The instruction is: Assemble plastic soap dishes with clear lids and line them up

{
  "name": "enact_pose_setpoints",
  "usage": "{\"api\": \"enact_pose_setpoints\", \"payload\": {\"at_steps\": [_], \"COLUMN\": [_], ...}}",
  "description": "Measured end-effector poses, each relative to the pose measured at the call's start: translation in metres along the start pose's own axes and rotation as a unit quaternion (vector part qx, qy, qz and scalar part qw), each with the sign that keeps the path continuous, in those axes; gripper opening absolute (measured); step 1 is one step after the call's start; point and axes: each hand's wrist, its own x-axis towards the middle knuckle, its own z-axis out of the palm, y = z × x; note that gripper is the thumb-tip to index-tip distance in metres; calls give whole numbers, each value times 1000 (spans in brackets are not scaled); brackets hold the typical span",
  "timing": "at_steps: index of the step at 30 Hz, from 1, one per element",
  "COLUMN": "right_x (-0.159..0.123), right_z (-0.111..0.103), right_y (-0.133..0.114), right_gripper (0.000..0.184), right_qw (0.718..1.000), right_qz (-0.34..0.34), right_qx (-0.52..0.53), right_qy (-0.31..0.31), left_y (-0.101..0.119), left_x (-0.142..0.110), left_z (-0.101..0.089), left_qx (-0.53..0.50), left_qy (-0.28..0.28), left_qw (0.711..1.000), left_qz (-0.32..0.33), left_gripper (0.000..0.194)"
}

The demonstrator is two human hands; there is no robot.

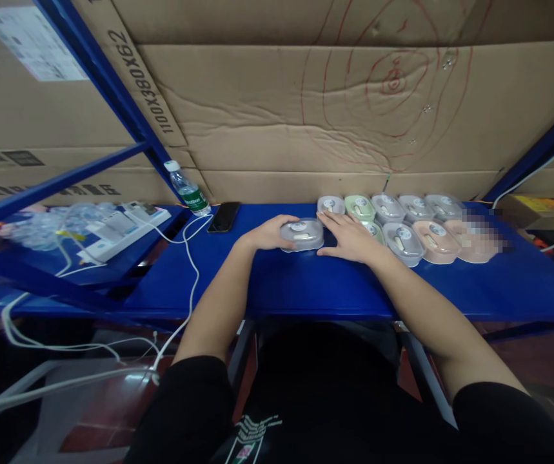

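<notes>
My left hand [273, 233] is wrapped round the left side of a grey lidded plastic box [309, 240], which rests on the blue tabletop [325, 290]. The box has a clear rounded lid with a round label. Just right of it, my right hand [349, 240] lies with fingers stretched out over the left end of two rows of similar boxes. Its fingertips reach a pale box [331, 205] in the back row and partly cover a green box [373, 231] in front. A grey box [403, 241] and a pink box [435, 241] stand farther right.
At the back left are a black phone [224, 217] and a water bottle [189, 190]. White cables [193, 258] run over the table's left part. A power strip [122, 235] lies beyond the blue frame post. Cardboard [257, 96] walls the back.
</notes>
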Motion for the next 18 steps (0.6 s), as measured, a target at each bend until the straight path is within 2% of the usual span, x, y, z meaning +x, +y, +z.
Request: {"api": "enact_pose_setpoints", "payload": {"at_steps": [4, 7, 9, 11, 13, 15, 16, 18], "right_x": [1, 1, 1, 1, 1, 1, 1, 0], "right_z": [1, 0, 0, 0, 1, 3, 4, 5], "right_y": [0, -1, -2, -4, -5, -5, -5, -6], "right_gripper": [107, 108, 108, 107, 103, 95, 90, 78], "right_qw": [1000, 1000, 1000, 1000, 1000, 1000, 1000, 999], "right_qz": [2, 12, 17, 16, 11, 2, -4, -17], "right_qx": [4, -2, -3, -2, -7, -18, -23, -30], "right_qy": [0, 11, 18, 18, 10, -4, -14, -37], "left_y": [14, 14, 9, 0, -12, -26, -33, -46], "left_x": [5, 6, 5, 2, -1, -4, -5, -7], "left_z": [15, 12, 2, -12, -25, -34, -37, -39], "left_qx": [-84, -153, -172, -181, -205, -215, -201, -154], "left_qy": [-8, 29, 86, 168, 256, 332, 353, 353], "left_qw": [996, 988, 981, 962, 922, 876, 861, 853], "left_qz": [42, 20, -30, -113, -204, -277, -306, -351], "left_gripper": [83, 76, 67, 55, 50, 53, 54, 49]}}
